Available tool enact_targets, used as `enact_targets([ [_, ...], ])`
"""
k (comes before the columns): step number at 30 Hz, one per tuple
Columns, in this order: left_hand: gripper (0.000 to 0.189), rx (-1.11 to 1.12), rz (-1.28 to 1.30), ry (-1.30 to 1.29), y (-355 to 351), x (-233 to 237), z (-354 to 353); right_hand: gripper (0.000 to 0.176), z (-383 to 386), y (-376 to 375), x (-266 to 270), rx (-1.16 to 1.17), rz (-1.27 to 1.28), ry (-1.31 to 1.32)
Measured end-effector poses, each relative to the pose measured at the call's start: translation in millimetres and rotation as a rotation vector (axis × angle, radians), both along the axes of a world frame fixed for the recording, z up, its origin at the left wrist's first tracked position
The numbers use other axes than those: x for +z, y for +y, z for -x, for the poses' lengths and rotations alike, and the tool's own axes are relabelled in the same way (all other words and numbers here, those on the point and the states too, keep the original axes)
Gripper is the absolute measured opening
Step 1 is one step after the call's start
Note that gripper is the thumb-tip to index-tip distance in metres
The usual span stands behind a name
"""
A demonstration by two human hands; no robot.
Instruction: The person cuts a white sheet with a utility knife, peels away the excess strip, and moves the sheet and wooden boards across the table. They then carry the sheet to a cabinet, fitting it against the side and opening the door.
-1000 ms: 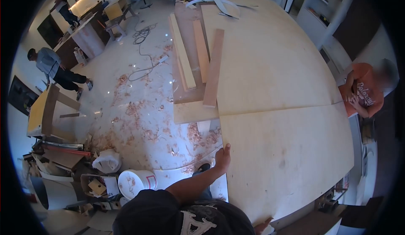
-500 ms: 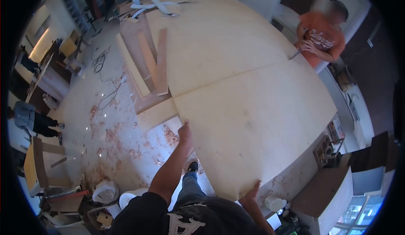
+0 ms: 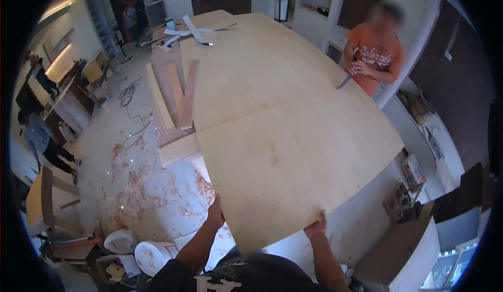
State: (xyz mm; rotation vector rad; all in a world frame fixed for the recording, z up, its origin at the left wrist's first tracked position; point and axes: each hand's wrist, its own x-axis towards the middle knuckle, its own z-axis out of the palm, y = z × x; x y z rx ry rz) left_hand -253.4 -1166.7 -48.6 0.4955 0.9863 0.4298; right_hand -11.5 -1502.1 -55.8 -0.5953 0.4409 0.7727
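Observation:
A large pale plywood sheet (image 3: 293, 171) stretches out in front of me, its near end close to my body. My left hand (image 3: 215, 212) grips its left edge, with the thumb side on top and the fingers partly hidden by the board. On the near right edge, my right hand (image 3: 316, 226) holds the same sheet, thumb up and fingers largely underneath. Beyond a faint seam lies another plywood sheet (image 3: 251, 72). At its right side stands a person in an orange shirt (image 3: 374, 53), hands together, near a slim dark tool (image 3: 344, 81) touching the board.
Several wood strips (image 3: 189, 95) lie left of the sheets, and curled white strips (image 3: 191, 31) at the far end. Shavings (image 3: 141, 179) and a cable (image 3: 128, 98) cover the left floor. A white bucket (image 3: 150, 258) stands near my left. A cabinet (image 3: 395, 250) is at right.
My left hand has come back along the left edge toward my body. My right hand stays on the right edge. The seam looks fainter, and my view has tilted up.

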Motion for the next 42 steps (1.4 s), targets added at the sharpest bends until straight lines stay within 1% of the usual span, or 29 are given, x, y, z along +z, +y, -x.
enact_targets([
  [2, 0.052, 0.073, -0.03, 0.04, -6.3, -11.1, -4.8, 0.056, -36.1, -10.2, 9.7, -0.005, -0.008, -0.049],
  [4, 0.054, 0.131, -0.087, 0.075, -15.2, -27.3, -16.3, 0.057, -64.6, -1.4, 29.5, 0.045, 0.089, 0.03],
  [5, 0.057, 0.121, -0.046, 0.13, -21.0, -6.3, -19.0, 0.058, -66.1, -8.3, 35.6, 0.074, 0.161, 0.087],
  [8, 0.059, 0.072, -0.194, 0.265, -24.0, -6.9, -16.8, 0.06, -76.5, -7.1, 31.2, 0.083, 0.128, 0.085],
  [9, 0.06, 0.096, -0.229, 0.313, -27.2, -6.3, -19.4, 0.061, -79.5, -9.4, 32.2, 0.103, 0.113, 0.1],
  [11, 0.057, 0.037, -0.288, 0.432, -27.5, -5.7, -17.9, 0.064, -79.8, -6.6, 54.7, 0.138, 0.079, 0.14],
  [13, 0.054, -0.026, -0.335, 0.541, -29.7, -0.8, -17.4, 0.061, -83.4, -13.4, 40.7, 0.102, 0.075, 0.177],
  [16, 0.06, 0.064, -0.301, 0.446, -37.3, 15.1, -28.7, 0.059, -94.1, -26.3, 32.3, 0.082, 0.086, 0.198],
  [17, 0.059, 0.136, -0.242, 0.376, -44.8, 31.3, -40.9, 0.059, -98.8, -29.9, 32.1, 0.089, 0.092, 0.202],
  [19, 0.058, 0.108, -0.286, 0.426, -56.0, 23.7, -46.2, 0.059, -114.4, -34.5, 55.4, 0.126, 0.133, 0.227],
  [20, 0.057, 0.096, -0.309, 0.453, -63.6, 27.3, -51.3, 0.058, -120.8, -38.3, 63.9, 0.147, 0.153, 0.241],
  [21, 0.057, 0.109, -0.274, 0.436, -71.4, 30.8, -56.9, 0.058, -125.3, -47.5, 61.9, 0.234, 0.22, 0.045],
  [22, 0.057, 0.124, -0.236, 0.421, -80.0, 52.6, -66.5, 0.058, -127.0, -61.4, 61.3, 0.324, 0.286, -0.152],
  [23, 0.058, 0.144, -0.204, 0.401, -87.1, 65.7, -77.1, 0.058, -138.4, -67.3, 61.4, 0.341, 0.285, -0.167],
  [24, 0.058, 0.151, -0.205, 0.414, -93.8, 63.8, -84.8, 0.058, -149.8, -72.0, 63.3, 0.358, 0.283, -0.182],
  [26, 0.058, 0.145, -0.206, 0.456, -109.3, 53.5, -89.4, 0.058, -165.6, -80.9, 69.0, 0.232, 0.172, 0.186],
  [29, 0.058, 0.175, -0.202, 0.47, -125.8, 43.1, -106.8, 0.058, -186.1, -92.9, 64.5, 0.259, 0.161, 0.182],
  [32, 0.058, 0.198, -0.268, 0.506, -134.0, 40.0, -120.8, 0.061, -195.6, -102.5, 70.3, 0.411, 0.268, -0.001],
  [35, 0.058, 0.21, -0.231, 0.594, -140.5, 51.7, -135.9, 0.061, -208.2, -107.5, 61.5, 0.323, 0.206, 0.221],
  [37, 0.058, 0.139, -0.266, 0.677, -141.6, 29.2, -128.2, 0.063, -213.7, -132.6, 47.1, 0.704, 0.603, -0.667],
  [38, 0.058, 0.111, -0.299, 0.715, -139.9, 15.2, -128.4, 0.061, -221.9, -133.4, 50.0, 0.692, 0.583, -0.668],
  [39, 0.058, 0.131, -0.291, 0.658, -141.0, 0.2, -125.4, 0.059, -230.0, -134.3, 52.6, 0.681, 0.562, -0.669],
  [41, 0.058, 0.203, -0.268, 0.545, -154.5, 18.9, -145.8, 0.053, -242.5, -122.5, 79.6, 0.313, 0.099, 0.243],
  [42, 0.057, 0.242, -0.256, 0.485, -158.9, 28.7, -156.1, 0.05, -247.4, -122.8, 77.9, 0.335, 0.092, 0.196],
])
